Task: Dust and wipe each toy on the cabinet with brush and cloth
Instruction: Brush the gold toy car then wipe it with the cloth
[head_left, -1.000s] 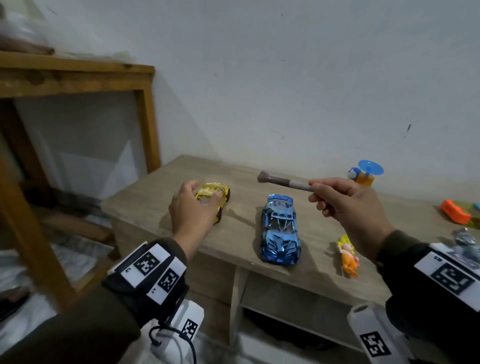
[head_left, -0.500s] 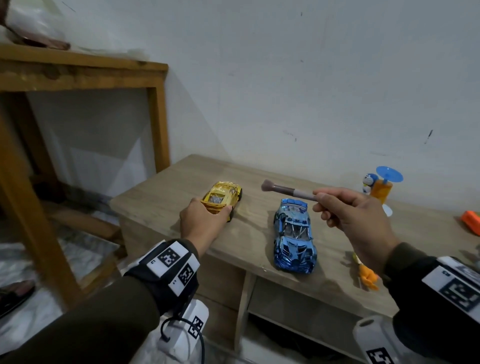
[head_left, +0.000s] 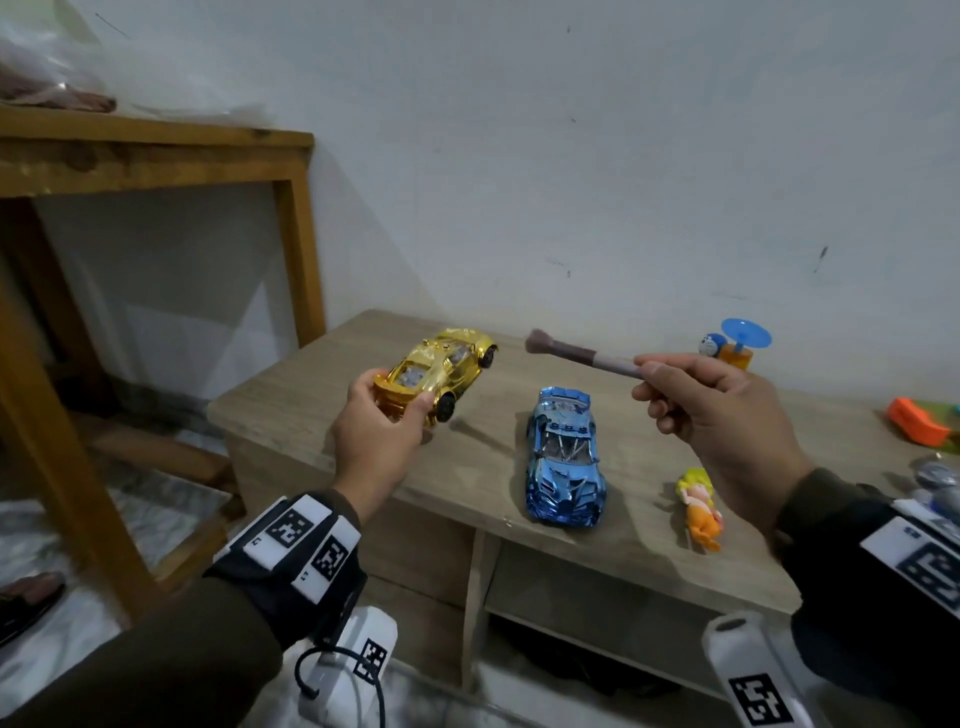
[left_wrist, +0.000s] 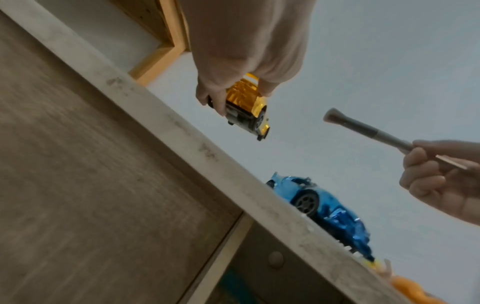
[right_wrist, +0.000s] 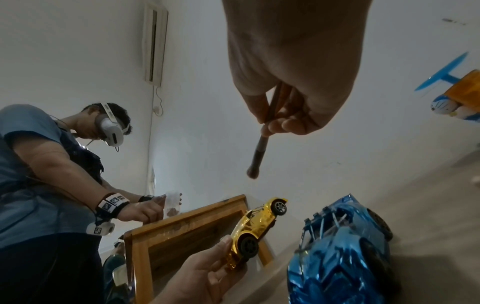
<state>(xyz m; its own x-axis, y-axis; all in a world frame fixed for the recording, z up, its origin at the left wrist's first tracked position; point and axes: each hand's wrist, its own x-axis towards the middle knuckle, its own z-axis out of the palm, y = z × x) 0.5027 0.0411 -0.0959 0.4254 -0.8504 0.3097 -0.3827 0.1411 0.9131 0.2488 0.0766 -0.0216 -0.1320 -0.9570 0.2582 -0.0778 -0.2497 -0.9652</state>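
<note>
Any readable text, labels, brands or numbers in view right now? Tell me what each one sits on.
No readable words, brands or numbers.
Left wristband: square black-and-white code markers, with tiny characters at the corners too small to read.
Right wristband: the same kind of marker, tiny print unreadable.
White wrist cameras: code markers only.
Gold car, blue car, brush: no lettering visible.

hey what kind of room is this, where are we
Probably a room in a home. Toys, such as a blue toy car, sit on a low wooden cabinet against a plain white wall, and an air conditioner is mounted up high.
</note>
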